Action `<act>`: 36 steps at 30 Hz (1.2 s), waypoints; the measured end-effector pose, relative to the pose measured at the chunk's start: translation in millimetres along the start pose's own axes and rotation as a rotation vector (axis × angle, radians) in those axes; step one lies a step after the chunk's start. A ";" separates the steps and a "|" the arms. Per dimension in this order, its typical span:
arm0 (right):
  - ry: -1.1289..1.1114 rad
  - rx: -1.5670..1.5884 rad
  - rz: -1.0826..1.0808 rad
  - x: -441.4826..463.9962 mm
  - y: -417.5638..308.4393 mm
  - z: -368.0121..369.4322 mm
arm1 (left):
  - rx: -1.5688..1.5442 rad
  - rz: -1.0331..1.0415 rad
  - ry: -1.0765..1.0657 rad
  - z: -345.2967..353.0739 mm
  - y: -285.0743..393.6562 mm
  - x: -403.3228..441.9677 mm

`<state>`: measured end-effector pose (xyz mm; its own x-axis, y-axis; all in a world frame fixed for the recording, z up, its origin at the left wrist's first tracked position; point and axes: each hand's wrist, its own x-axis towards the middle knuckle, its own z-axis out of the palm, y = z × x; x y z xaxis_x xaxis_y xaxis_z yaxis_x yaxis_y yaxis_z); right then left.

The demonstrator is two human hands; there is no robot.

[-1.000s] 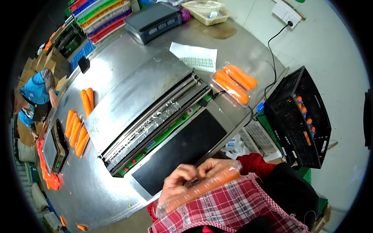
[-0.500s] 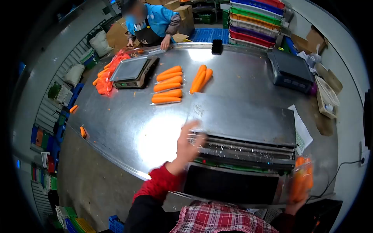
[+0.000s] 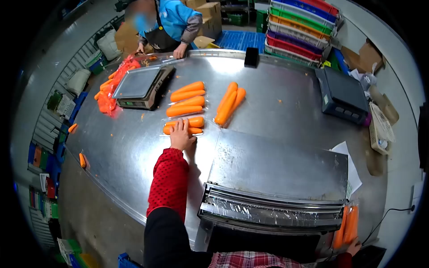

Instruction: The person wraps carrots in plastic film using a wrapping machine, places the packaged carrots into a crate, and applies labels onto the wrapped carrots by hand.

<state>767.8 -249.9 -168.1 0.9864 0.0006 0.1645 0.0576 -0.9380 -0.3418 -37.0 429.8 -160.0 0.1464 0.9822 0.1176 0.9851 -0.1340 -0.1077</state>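
My left hand (image 3: 181,135) reaches across the metal table with its fingers curled over the nearest clear-wrapped pack of carrots (image 3: 196,122). Behind it lie two more packs in the same column, the middle pack (image 3: 185,107) and the far pack (image 3: 187,91). A separate pack of carrots (image 3: 230,105) rests to their right. At the lower right, my right hand (image 3: 354,246) grips the bottom end of a bagged pack of carrots (image 3: 351,223), beside the wrapping machine (image 3: 272,212). Part of the right hand is cut off from sight.
A scale (image 3: 140,85) stands at the far left beside a red bag (image 3: 107,98) of carrots; a second scale (image 3: 344,96) is at the right. A black phone-like object (image 3: 251,57) lies near the far edge. A co-worker in blue (image 3: 174,20) stands opposite. Stacked crates (image 3: 299,33) rise behind.
My left hand has moved from the wrapping machine forward and left onto the nearest carrot pack. The bag in my right hand stays beside the machine, now more upright. The camera view has shifted.
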 end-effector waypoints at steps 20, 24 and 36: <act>-0.512 0.841 -0.650 -163.7 -283.1 -110.5 | -0.607 0.375 0.007 -242.5 70.1 -85.0; -0.417 0.824 -1.097 -252.3 -419.1 -130.8 | -0.543 0.843 -0.046 -265.7 189.3 -97.3; -0.709 0.112 -1.091 -244.3 -376.3 -140.6 | -0.339 0.354 0.180 -237.0 148.8 -192.1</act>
<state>483.6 54.2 50.4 0.2876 0.9520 -0.1047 0.8532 -0.3043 -0.4236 102.8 190.0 35.3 0.4594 0.8348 0.3034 0.8420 -0.5180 0.1505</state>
